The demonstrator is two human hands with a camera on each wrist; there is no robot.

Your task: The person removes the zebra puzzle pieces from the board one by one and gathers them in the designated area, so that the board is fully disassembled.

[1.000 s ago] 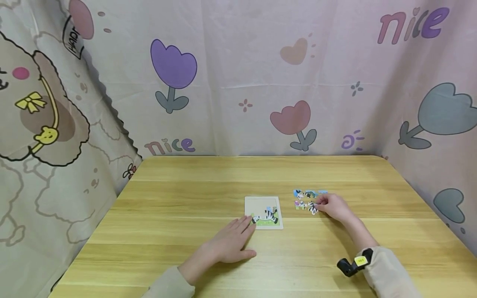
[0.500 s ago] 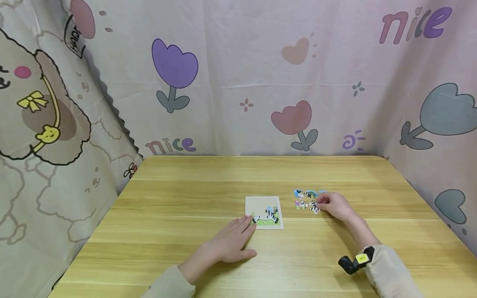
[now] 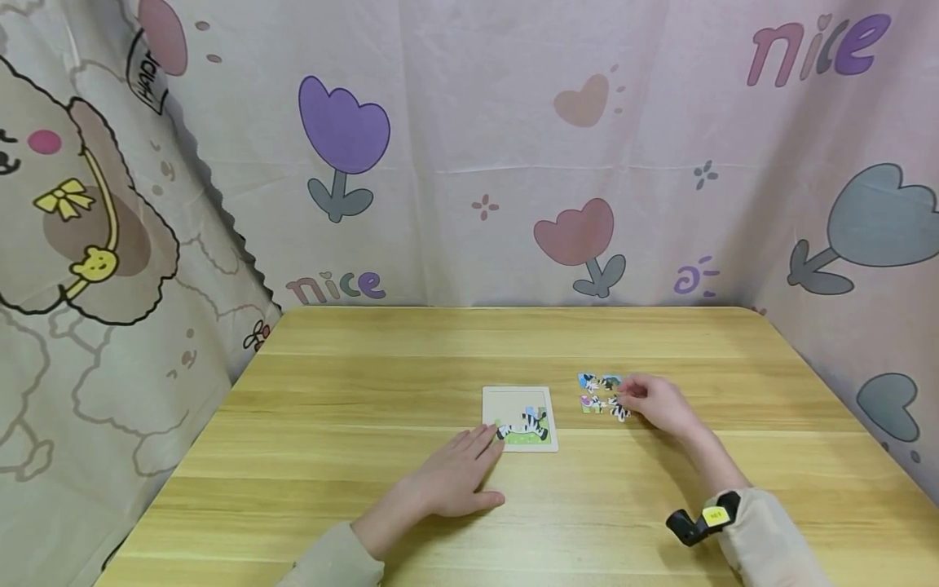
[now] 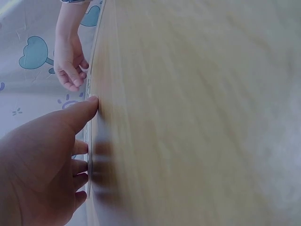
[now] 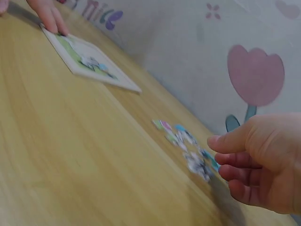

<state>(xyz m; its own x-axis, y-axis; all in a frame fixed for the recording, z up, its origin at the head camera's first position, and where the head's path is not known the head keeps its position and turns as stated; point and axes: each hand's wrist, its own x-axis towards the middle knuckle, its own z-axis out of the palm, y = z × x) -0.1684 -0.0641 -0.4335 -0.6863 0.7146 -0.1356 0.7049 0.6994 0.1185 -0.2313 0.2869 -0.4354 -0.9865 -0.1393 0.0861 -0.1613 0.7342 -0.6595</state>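
In the head view, a square puzzle tray [image 3: 520, 394] with a pale frame lies mid-table, partly filled with zebra and grass pieces. My left hand [image 3: 458, 477] rests on its lower left corner with straight fingers. To the right of the tray lie several loose puzzle pieces [image 3: 590, 403], blue, green and zebra-striped. My right hand [image 3: 660, 405] is at their right side, covering part of the group. In the right wrist view, the right hand [image 5: 268, 162] has loosely bent fingers and thumb just over the striped puzzle piece [image 5: 198, 165]; nothing shows held between them.
All this lies on a wood-grain table [image 3: 330, 391]. A patterned curtain [image 3: 455, 122] hangs behind the table and along both sides. A black device [image 3: 700, 526] with a yellow label is strapped at the right wrist.
My right hand has moved slightly away from the striped piece, toward the far pieces, and now covers the blue piece at the far right. The left hand and tray stay put.
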